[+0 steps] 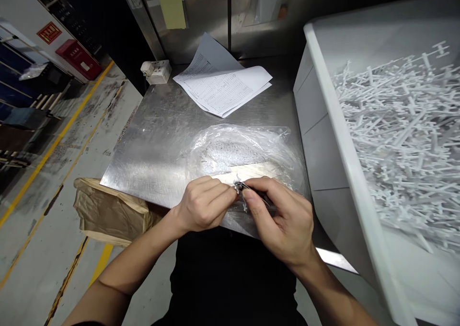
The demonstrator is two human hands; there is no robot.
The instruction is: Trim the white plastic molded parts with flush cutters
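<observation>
Both hands meet over the near edge of a metal table (143, 139). My left hand (206, 203) is closed, its fingertips pinching a small white plastic piece (237, 178). Thumb and forefinger of my right hand (282, 213) grip a small dark metal tool (241, 185) that touches the white piece. The tool's exact shape is mostly hidden by the fingers. Under and behind the hands lies a clear plastic bag (233, 146), spread flat and crumpled at its edges.
At the right stands a big white bin (345, 139) heaped with branched white plastic pieces (406, 139). Printed papers (226, 86) and a power socket (158, 72) are at the table's back. A brown bag (111, 213) stands open at the left below the table.
</observation>
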